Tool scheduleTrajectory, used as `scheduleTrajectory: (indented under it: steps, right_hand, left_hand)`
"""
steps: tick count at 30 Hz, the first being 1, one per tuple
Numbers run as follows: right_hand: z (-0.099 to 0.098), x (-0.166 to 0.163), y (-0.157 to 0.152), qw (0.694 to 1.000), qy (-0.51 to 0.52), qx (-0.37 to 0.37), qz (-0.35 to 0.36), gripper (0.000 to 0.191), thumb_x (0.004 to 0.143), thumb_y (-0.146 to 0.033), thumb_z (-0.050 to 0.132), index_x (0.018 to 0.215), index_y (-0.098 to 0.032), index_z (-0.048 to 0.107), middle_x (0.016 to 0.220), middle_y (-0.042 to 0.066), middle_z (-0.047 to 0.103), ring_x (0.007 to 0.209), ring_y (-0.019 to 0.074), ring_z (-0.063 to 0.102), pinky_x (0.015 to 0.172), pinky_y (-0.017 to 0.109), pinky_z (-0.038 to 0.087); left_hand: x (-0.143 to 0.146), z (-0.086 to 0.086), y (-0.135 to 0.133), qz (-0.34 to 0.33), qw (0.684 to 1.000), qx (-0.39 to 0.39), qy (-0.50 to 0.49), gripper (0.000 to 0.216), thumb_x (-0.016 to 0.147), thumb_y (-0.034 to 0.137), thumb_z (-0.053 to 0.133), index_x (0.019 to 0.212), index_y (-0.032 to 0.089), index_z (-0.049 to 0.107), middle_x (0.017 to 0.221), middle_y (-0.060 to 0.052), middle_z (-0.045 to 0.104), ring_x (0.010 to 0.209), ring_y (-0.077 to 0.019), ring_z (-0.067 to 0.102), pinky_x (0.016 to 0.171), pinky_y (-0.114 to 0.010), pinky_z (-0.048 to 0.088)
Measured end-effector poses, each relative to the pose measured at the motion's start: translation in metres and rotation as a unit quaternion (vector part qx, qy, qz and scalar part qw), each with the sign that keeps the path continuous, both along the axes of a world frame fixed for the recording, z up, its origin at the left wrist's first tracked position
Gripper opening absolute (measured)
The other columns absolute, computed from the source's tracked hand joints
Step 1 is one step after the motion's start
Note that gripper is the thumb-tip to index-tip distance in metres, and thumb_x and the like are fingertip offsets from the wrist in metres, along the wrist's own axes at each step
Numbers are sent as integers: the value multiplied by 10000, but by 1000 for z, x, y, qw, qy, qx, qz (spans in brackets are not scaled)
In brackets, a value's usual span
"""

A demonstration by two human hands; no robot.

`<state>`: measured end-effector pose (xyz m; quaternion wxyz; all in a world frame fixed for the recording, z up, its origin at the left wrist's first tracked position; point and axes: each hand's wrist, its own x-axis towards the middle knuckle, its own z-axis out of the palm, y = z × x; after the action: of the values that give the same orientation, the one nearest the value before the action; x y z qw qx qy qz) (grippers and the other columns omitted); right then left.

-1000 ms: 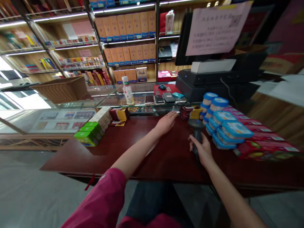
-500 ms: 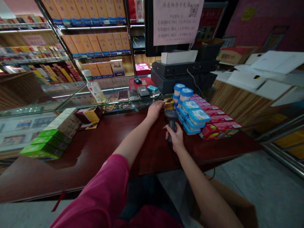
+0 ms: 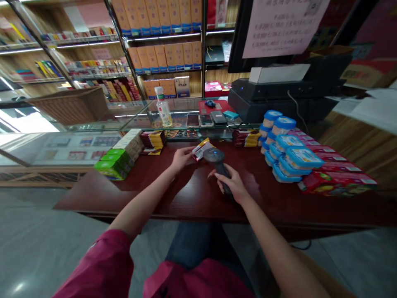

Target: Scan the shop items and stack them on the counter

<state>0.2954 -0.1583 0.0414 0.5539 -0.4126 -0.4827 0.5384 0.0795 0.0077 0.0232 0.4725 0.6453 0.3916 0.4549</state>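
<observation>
Dark counter (image 3: 173,198), mid-frame: left hand (image 3: 181,158) now grips a red packet (image 3: 201,149), no longer flat; right hand (image 3: 233,186) still clasps the scanner (image 3: 217,162); print unreadable.

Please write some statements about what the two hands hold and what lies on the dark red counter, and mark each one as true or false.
1. The right hand holds a scanner. True.
2. The left hand lies flat and bare on the counter. False: it holds a small red and yellow packet up near the scanner's head.
3. Blue-lidded tubs are stacked right of the scanner. True.
4. The green boxes sit on the tubs. False: they are at the counter's left end, far from the tubs.
5. A bottle stands on the glass case behind the counter. True.
</observation>
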Motion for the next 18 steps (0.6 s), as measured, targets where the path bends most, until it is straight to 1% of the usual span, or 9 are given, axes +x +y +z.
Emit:
scheduleTrajectory:
  steps: [3,6,9,11,16,18]
  right_hand:
    - [-4,-30,10,1000,8,1,29,385,753,-453,837,961,-208,625,889,26,730,414,65,472,328,216,406]
    - [-11,-46,17,999,6,-12,38,427,742,-465,838,1012,-202,638,840,29,737,407,71,466,319,208,397]
    - [-13,-49,19,999,-10,-18,43,462,746,-460,834,1073,-191,648,881,52,759,404,67,470,317,199,388]
    - [-13,-49,19,999,-16,-15,49,469,753,-457,832,1094,-187,657,905,63,764,403,62,469,320,196,389]
    - [-14,-48,18,997,-19,-13,71,496,762,-437,838,1153,-184,667,919,67,767,409,61,468,323,195,401]
    - [-14,-48,17,997,-21,-18,68,487,755,-437,846,1131,-184,667,934,70,770,413,63,473,320,199,408]
  left_hand:
    - [-36,-8,-9,22,999,-32,-38,615,720,493,861,1202,125,762,1179,-126,779,1050,-300,738,963,-440,585]
    - [-56,-16,-15,47,994,-73,-73,620,740,475,853,1236,122,740,1203,-136,769,1045,-292,742,943,-438,598]
    - [-62,-23,-17,72,991,-78,-84,531,819,404,789,1265,124,722,1228,-137,761,1056,-270,746,939,-407,602]
    - [-61,-26,-16,72,991,-74,-87,486,857,356,747,1283,124,712,1248,-137,753,1072,-262,744,938,-393,602]
    - [-58,-28,-17,81,991,-63,-80,441,874,267,713,1291,127,709,1271,-133,743,1119,-263,732,948,-389,599]
    - [-58,-28,-18,81,993,-43,-71,407,892,248,686,1278,122,716,1259,-133,749,1111,-262,737,959,-395,594]
